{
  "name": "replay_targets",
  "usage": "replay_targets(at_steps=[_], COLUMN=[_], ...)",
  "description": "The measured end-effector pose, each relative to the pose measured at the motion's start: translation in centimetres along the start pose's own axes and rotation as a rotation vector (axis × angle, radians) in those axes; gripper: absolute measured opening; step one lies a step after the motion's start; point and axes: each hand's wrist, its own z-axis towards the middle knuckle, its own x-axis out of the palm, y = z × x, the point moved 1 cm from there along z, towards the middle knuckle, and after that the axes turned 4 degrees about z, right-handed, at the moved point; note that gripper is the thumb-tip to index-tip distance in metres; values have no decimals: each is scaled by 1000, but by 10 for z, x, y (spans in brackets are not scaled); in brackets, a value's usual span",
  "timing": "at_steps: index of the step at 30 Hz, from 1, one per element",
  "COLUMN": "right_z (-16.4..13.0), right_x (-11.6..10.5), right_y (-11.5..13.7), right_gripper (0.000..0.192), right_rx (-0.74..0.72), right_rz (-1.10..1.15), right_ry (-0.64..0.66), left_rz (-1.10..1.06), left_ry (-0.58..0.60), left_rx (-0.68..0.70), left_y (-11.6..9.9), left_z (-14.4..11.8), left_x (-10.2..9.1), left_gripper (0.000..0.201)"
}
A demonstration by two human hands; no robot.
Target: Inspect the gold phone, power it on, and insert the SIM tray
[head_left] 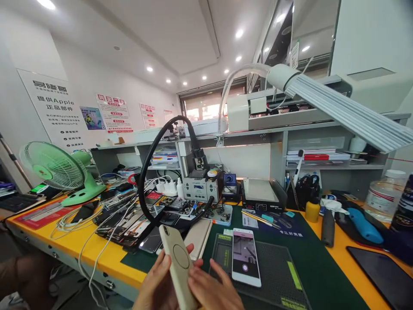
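Phone [179,263], held between left hand [156,282] and right hand [214,289] near front edge of table [113,260], may drop if fingers loosen.

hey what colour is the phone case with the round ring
Cream-beige phone case, seen best in the head view.

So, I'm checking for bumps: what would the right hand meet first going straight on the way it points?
Probably the beige phone in the left hand; the right hand seems to touch its edge, though depth is unclear.
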Motion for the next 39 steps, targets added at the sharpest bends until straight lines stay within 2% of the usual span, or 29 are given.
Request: replay_targets(at_steps=[4,9,13,19,25,28,31,34,36,39], right_z=[16,28,24,0,-18,-22,-23,-25,-29,-38], right_x=[-35,-54,-56,-49,-43,-43,-43,-32,-18,5], right_y=[-3,-4,-4,-3,-4,-4,-2,2,6,11], right_gripper=[30,35,37,41,42,44,43,41,41,35], right_rx=[-68,-83,-43,145,143,189,90,70,112,75], right_rz=[60,86,147,202,200,103,30,11,2,-10], right_ry=[207,347,424,400,446,487,561,500,370,95], left_rz=[37,91,93,156,173,208,228,242,245,233], left_ry=[-47,37,75,93,123,114,84,59,50,61], left_rx=[81,50,35,69,57,64,106,159,179,180], left_y=[6,12,15,16,16,17,17,18,19,20], left_z=[2,-3,-5,-4,-3,-3,-3,-3,-4,-4], left_x=[8,10,5,1,-4,-5,-8,-12,-16,-23], left_gripper=[98,88,91,80,76,78,84,84,81,84])
